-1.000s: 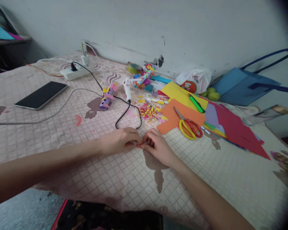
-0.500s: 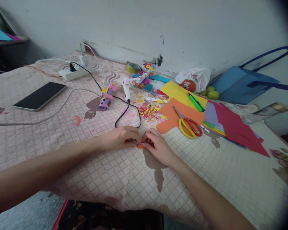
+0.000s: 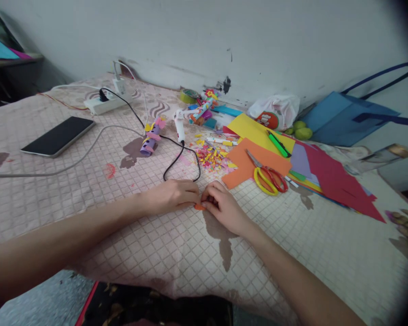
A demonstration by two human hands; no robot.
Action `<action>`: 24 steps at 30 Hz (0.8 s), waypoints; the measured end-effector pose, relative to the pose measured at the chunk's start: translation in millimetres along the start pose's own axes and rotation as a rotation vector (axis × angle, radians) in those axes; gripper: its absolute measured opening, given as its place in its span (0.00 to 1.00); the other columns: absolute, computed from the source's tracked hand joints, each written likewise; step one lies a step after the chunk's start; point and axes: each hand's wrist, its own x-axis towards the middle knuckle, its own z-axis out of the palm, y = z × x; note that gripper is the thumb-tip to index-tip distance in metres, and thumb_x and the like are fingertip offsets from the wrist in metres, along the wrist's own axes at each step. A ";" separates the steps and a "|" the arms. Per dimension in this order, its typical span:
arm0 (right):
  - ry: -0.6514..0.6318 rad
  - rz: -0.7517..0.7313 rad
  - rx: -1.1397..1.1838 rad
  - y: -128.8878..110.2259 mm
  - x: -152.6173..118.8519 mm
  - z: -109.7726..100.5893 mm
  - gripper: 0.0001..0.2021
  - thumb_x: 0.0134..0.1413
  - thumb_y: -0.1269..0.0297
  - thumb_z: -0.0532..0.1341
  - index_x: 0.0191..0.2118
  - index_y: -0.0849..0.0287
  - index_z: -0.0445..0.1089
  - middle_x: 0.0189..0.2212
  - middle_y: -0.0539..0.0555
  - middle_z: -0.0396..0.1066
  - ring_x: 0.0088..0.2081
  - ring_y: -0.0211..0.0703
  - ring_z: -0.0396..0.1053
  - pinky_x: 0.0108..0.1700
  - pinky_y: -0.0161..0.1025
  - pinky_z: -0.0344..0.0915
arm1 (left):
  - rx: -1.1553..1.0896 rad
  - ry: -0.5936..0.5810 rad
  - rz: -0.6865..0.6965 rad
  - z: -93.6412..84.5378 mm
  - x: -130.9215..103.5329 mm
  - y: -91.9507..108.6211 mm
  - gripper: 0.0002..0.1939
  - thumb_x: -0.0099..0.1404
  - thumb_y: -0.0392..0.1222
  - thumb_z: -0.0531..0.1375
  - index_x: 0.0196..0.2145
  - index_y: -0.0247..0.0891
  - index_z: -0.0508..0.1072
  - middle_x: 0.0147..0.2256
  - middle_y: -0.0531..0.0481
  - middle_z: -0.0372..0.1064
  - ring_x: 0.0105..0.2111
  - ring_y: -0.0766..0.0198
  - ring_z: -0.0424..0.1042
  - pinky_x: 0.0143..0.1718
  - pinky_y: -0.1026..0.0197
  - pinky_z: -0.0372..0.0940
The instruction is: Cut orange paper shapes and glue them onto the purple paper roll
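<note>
A small orange piece of paper point(image 3: 199, 207) shows just under my fingertips, low over the checked cloth. My left hand point(image 3: 177, 195) is closed on its left side, fingers pressed together at the piece. From the right, my right hand point(image 3: 222, 207) pinches the same piece between thumb and fingers. Most of the piece is hidden by the fingers, so its full shape cannot be made out. Beyond my hands lies a heap of cut paper scraps point(image 3: 213, 156). Scissors with yellow and red handles point(image 3: 270, 179) rest on an orange sheet point(image 3: 240, 176) to the right.
A white glue gun point(image 3: 179, 127) with a black cord stands beyond my hands, beside a purple paper roll point(image 3: 150, 140). At left are a phone point(image 3: 58, 136) and a power strip point(image 3: 105, 105). Coloured sheets point(image 3: 347, 185), a green cutter point(image 3: 279, 144) and a blue bag point(image 3: 357, 120) lie right.
My left fingers have closed down flatter over the orange piece, covering more of it. My right hand keeps its pinch almost unmoved. The view has shifted very slightly.
</note>
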 end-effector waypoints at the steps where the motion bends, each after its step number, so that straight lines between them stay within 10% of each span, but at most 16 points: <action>1: 0.001 0.000 0.002 0.1 0.1 -0.1 0.08 0.49 0.79 0.57 0.29 0.58 0.62 0.33 0.50 0.59 0.38 0.39 0.60 0.40 0.38 0.58 | 0.013 -0.001 0.003 -0.3 0.2 0.5 0.12 0.66 0.39 0.49 0.34 0.36 0.71 0.35 0.45 0.67 0.36 0.65 0.66 0.36 0.64 0.61; 24: -0.002 0.001 -0.006 -0.5 0.9 -0.4 0.08 0.49 0.79 0.57 0.29 0.58 0.62 0.33 0.50 0.59 0.37 0.39 0.60 0.39 0.38 0.58 | -0.059 0.071 -0.138 9.6 -0.9 6.3 0.08 0.64 0.36 0.51 0.34 0.36 0.71 0.33 0.47 0.66 0.35 0.65 0.65 0.36 0.63 0.61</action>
